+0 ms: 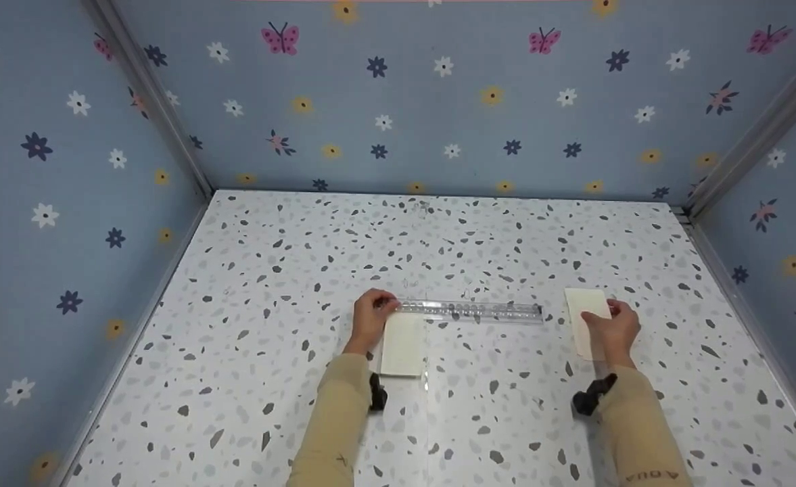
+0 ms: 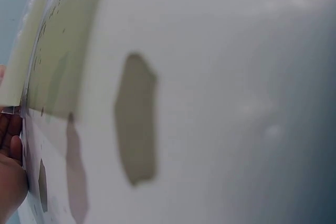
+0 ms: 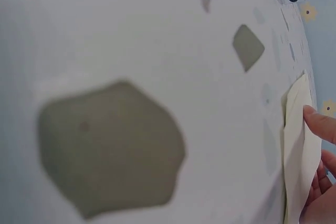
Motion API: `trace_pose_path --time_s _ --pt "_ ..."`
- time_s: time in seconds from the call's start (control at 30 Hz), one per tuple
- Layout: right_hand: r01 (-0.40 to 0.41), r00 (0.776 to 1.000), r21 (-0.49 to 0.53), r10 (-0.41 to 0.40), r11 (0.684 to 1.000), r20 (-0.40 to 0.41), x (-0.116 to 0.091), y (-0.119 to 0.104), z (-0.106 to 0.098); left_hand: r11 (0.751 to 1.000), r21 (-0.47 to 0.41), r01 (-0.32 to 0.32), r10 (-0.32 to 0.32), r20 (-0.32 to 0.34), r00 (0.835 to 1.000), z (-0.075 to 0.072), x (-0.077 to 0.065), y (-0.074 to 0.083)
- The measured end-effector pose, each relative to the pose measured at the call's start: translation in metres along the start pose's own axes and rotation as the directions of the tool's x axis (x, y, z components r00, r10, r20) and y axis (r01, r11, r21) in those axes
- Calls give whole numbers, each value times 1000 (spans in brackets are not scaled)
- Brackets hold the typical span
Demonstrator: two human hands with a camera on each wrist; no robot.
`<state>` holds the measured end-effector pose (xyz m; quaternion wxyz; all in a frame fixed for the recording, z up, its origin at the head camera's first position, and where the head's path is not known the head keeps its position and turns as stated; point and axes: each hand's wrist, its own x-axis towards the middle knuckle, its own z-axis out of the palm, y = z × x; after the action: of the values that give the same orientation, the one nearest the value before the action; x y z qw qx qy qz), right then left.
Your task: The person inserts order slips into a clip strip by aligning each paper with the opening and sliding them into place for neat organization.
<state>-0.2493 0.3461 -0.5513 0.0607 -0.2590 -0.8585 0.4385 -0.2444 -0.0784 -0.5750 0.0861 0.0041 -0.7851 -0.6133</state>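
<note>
My left hand pinches the left end of a clear plastic ruler, which lies crosswise with a row of round shapes along it. A cream rectangular sheet extends from under that end towards me, beside the left wrist. On the right, my right hand grips the right edge of another cream sheet, thumb on its face and fingers behind. Seen from the right wrist, this sheet looks bent and layered. The left wrist view shows the left fingertips at the cream sheet's end, partly cut off.
The white speckled table lies under everything. Blue flowered panels enclose its back and both sides. Each wrist carries a black camera mount, the left one close to the left cream sheet.
</note>
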Motion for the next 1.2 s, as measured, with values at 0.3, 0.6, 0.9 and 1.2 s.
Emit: trace_pose_path --time_s 0.3,0.6,0.9,1.2 --pt "42 999 24 -42 999 -25 0 -2 0 999 4 -47 47 -3 999 1 1 -4" --pt "-3 1000 21 3 1000 -3 1 -3 -2 1000 9 -26 26 1 1000 0 1 -3" --pt "0 1000 4 0 1000 0 2 -1 -4 1000 -8 -3 3 -1 1000 1 1 -1" --pt "24 1000 15 -24 1000 -16 0 1 -7 999 10 -36 36 14 999 -1 1 -4"
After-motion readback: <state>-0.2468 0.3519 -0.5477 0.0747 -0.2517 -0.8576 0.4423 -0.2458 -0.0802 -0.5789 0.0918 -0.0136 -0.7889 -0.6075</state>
